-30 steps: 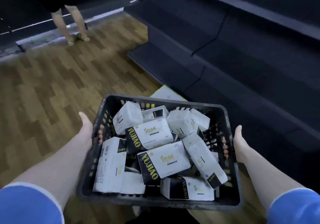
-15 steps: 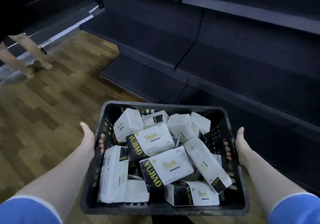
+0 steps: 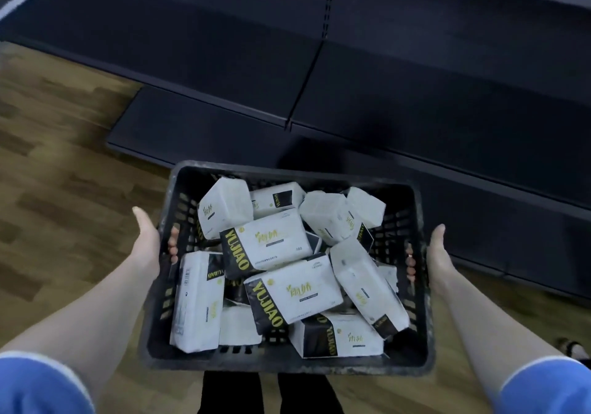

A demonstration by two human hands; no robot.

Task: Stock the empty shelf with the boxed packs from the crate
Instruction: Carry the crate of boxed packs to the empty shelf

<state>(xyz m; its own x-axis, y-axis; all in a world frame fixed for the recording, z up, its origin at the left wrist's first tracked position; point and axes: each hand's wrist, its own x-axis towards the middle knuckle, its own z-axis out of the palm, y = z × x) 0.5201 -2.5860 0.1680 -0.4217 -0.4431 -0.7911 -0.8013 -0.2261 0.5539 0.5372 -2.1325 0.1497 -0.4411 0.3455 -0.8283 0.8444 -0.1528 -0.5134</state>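
Shelf (image 3: 415, 100) now nearer, both hands gripping crate (image 3: 287, 361) sides, thumbs forward

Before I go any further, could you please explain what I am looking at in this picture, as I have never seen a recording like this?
There is no machine here. A person wears a camera on the head, so the single view looks forward and down at their own arms in blue sleeves.

Both hands carry a black plastic crate. The left hand grips its left wall, with fingers poking through the handle opening. The right hand grips the right wall in the same way.

Inside the crate lies a loose jumble of white packs with black ends, some printed YUJIAO in yellow.

Ahead stands the dark shelf, its boards in view bare. Below is a wooden floor. No pack has been placed on the shelf yet.
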